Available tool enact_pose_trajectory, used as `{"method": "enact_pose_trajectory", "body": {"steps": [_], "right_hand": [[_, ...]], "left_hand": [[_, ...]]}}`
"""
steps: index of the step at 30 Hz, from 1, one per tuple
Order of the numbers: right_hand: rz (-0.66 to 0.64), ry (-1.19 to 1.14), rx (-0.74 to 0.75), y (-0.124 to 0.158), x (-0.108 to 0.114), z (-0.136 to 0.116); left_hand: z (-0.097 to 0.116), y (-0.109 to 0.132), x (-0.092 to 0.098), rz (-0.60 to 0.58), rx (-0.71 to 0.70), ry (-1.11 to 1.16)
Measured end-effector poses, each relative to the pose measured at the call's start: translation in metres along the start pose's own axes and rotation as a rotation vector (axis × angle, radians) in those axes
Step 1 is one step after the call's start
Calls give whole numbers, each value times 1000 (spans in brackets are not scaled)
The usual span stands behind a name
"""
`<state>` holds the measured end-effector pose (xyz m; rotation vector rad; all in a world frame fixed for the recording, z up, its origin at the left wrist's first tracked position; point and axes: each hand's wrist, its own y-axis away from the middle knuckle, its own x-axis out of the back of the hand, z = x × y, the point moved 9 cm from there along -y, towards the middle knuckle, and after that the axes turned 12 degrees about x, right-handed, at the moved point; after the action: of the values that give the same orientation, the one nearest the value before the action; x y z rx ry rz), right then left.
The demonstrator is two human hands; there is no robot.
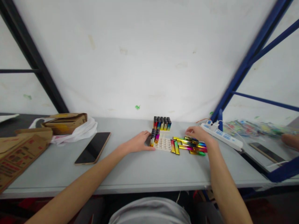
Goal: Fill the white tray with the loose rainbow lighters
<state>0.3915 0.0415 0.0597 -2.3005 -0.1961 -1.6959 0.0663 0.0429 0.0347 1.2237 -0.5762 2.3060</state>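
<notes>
My left hand (140, 142) is at the left end of a white tray (164, 144) with round holes, its thumb at the near corner and its fingers at the far side. Several lighters (154, 137) with black tops stand upright at the tray's left end, beside my fingers; the other visible holes hold nothing. My right hand (198, 133) is over the far side of a pile of shiny lighters (187, 146) lying flat, fingers curled down. What its fingertips hold, if anything, cannot be made out. Two lighters (175, 147) lie against the tray's right edge.
Behind the tray stands a block of upright lighters (162, 123). A phone (93, 148) and cardboard boxes (66, 123) are at left. A power strip (221, 137) lies at right, near a blue metal frame (243, 68). Another person's hand (291, 140) shows at far right.
</notes>
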Motion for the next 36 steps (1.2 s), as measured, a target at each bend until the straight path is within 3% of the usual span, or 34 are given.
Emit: {"method": "enact_pose_trajectory", "body": {"steps": [3,8,15,21,25,30,36], "right_hand": [[-123,-179,-27,10,-10,24],[-159,-335,22,17,-9,18],[-203,-433,-22,31,-5,23],[-226,-264,-47,19,-14,22],[-87,-183,-37,9,-9,14],[174,-358,22,0,0,-13],[332,-523,96,-22,-12,-51]], "left_hand": [[2,0,0,0,-17,-5],[3,0,0,7,-16,-31],[5,1,0,-15,-11,-48],[4,1,0,-15,0,-34],[3,1,1,-6,-9,-9],[4,2,0,-14,-1,-3],[4,1,0,-26,-2,-7]]}}
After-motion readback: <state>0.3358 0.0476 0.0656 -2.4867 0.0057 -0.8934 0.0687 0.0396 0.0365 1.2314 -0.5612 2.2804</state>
